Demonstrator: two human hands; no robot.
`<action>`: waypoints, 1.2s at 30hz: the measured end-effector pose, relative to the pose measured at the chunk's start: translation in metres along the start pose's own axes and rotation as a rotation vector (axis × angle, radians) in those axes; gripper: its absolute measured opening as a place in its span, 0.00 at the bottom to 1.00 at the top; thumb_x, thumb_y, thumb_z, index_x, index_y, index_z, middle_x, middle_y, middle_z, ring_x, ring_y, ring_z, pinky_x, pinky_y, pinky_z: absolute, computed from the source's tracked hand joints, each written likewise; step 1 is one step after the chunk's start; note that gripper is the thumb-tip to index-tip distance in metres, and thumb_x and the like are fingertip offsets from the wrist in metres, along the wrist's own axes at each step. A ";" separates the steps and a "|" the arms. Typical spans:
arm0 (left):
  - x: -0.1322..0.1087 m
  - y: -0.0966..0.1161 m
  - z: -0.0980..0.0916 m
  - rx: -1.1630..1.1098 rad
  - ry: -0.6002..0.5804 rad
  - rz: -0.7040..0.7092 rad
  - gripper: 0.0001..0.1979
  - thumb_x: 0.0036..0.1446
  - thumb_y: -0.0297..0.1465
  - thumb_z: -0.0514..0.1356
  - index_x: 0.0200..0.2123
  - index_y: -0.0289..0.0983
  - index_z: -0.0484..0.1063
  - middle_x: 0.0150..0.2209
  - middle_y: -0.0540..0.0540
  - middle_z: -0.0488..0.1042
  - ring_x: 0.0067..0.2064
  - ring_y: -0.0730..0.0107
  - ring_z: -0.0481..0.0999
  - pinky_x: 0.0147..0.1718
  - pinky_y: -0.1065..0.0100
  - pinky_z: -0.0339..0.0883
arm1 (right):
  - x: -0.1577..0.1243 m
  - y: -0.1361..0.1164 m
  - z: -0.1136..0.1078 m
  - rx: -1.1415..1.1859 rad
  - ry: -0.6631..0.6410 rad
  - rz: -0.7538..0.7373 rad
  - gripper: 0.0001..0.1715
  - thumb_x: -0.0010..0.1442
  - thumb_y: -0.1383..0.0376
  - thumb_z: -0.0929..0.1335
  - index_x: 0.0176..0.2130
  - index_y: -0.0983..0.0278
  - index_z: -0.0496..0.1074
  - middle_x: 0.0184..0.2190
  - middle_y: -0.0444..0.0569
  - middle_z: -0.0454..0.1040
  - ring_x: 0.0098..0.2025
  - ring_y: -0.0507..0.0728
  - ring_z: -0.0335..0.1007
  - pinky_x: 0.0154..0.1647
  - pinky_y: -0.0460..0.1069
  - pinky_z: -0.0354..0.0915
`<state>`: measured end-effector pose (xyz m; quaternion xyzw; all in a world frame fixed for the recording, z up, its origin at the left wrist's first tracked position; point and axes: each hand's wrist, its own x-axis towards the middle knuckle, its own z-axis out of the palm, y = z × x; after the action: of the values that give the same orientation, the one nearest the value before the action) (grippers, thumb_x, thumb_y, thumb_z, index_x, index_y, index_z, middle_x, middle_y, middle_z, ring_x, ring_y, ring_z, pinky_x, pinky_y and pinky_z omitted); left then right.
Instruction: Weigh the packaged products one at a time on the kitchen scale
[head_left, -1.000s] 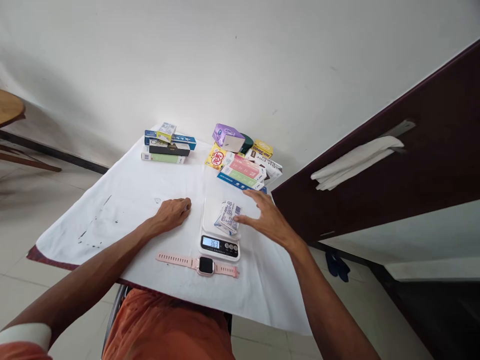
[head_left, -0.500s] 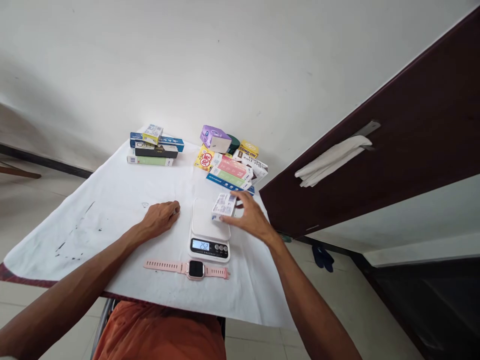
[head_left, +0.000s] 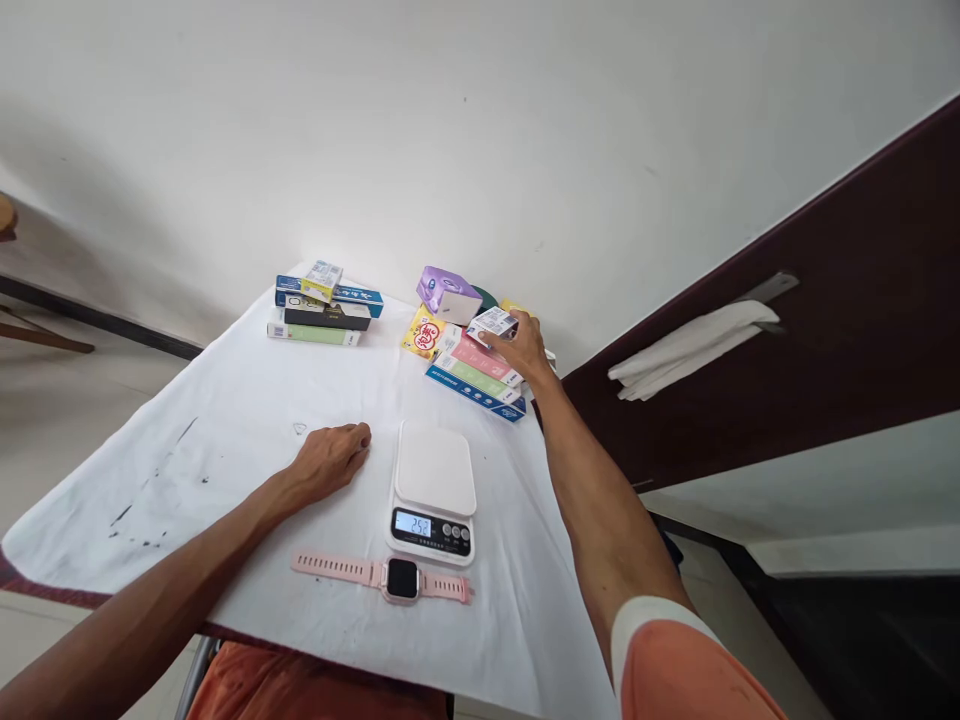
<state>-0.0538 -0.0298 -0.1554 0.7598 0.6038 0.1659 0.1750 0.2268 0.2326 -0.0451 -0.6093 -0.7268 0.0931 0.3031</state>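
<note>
My right hand [head_left: 525,347] grips a small white printed box [head_left: 494,321] between thumb and fingers, over the pile of boxes at the back right. Just under it lie a pink-and-green box [head_left: 480,362] and a long blue box [head_left: 474,392]. My left hand [head_left: 331,460] rests on the white cloth with its fingers curled in; whether anything is inside them is hidden. Between my arms stands a white kitchen scale [head_left: 435,468] with a bare platform, its display lit and reading about 252. In front of the scale a pink smartwatch [head_left: 402,579] lies stretched flat.
At the back left is a group of boxes: a blue one [head_left: 364,300], a black one [head_left: 328,315], a green-and-white one [head_left: 315,333] and a small yellow-and-white one [head_left: 322,280] on top. A purple pack [head_left: 448,293] and a yellow box [head_left: 424,335] belong to the right pile.
My right hand has lifted the small white box off the scale and carried it back to the right pile. My left hand stays on the cloth. The view has shifted slightly.
</note>
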 end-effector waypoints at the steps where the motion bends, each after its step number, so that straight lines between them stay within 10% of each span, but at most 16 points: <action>1: 0.000 0.000 0.000 -0.001 -0.003 0.001 0.08 0.68 0.28 0.51 0.45 0.40 0.69 0.42 0.46 0.81 0.39 0.61 0.80 0.33 0.65 0.58 | 0.002 0.001 0.001 -0.005 -0.015 -0.009 0.52 0.49 0.49 0.76 0.66 0.63 0.63 0.65 0.63 0.62 0.68 0.70 0.61 0.71 0.64 0.57; 6: -0.001 0.003 -0.003 -0.005 -0.022 -0.020 0.07 0.70 0.29 0.52 0.45 0.39 0.69 0.45 0.44 0.82 0.41 0.60 0.81 0.34 0.64 0.61 | -0.003 -0.007 -0.007 -0.056 -0.035 -0.069 0.65 0.45 0.45 0.79 0.71 0.64 0.55 0.72 0.68 0.53 0.74 0.75 0.49 0.73 0.69 0.50; 10: -0.002 0.007 -0.005 0.006 -0.046 -0.017 0.08 0.71 0.29 0.52 0.47 0.39 0.70 0.47 0.43 0.82 0.43 0.59 0.82 0.36 0.64 0.64 | -0.014 -0.047 0.005 -0.100 0.160 -0.310 0.52 0.55 0.45 0.74 0.68 0.64 0.58 0.68 0.67 0.57 0.73 0.75 0.49 0.72 0.72 0.50; 15: -0.003 0.007 -0.002 0.006 -0.027 -0.025 0.09 0.71 0.29 0.52 0.47 0.38 0.71 0.49 0.40 0.82 0.46 0.57 0.82 0.39 0.62 0.67 | -0.035 -0.149 0.081 0.052 -0.057 -0.527 0.38 0.61 0.48 0.71 0.63 0.61 0.62 0.64 0.62 0.63 0.69 0.71 0.55 0.71 0.69 0.53; 23: 0.002 0.008 -0.007 0.005 -0.061 -0.039 0.09 0.71 0.29 0.52 0.49 0.38 0.70 0.48 0.39 0.82 0.48 0.52 0.83 0.42 0.59 0.71 | -0.035 -0.278 0.178 0.206 -0.258 -0.108 0.52 0.59 0.46 0.76 0.63 0.76 0.55 0.67 0.75 0.58 0.69 0.73 0.51 0.70 0.69 0.52; 28: 0.006 0.009 -0.007 0.013 -0.088 -0.042 0.10 0.71 0.29 0.50 0.47 0.37 0.70 0.46 0.36 0.81 0.46 0.51 0.84 0.41 0.58 0.72 | -0.021 -0.300 0.190 0.170 -0.230 0.019 0.56 0.55 0.48 0.79 0.62 0.79 0.54 0.67 0.79 0.56 0.70 0.76 0.47 0.70 0.73 0.47; 36: 0.006 0.007 -0.002 0.014 -0.055 -0.026 0.09 0.70 0.29 0.50 0.45 0.37 0.70 0.45 0.36 0.81 0.45 0.50 0.84 0.39 0.58 0.71 | -0.023 -0.293 0.188 0.161 -0.242 0.067 0.33 0.57 0.71 0.71 0.59 0.77 0.60 0.64 0.77 0.64 0.68 0.73 0.56 0.66 0.71 0.57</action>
<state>-0.0477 -0.0248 -0.1505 0.7574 0.6096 0.1384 0.1887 -0.1189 0.1843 -0.0555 -0.5911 -0.7275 0.2339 0.2581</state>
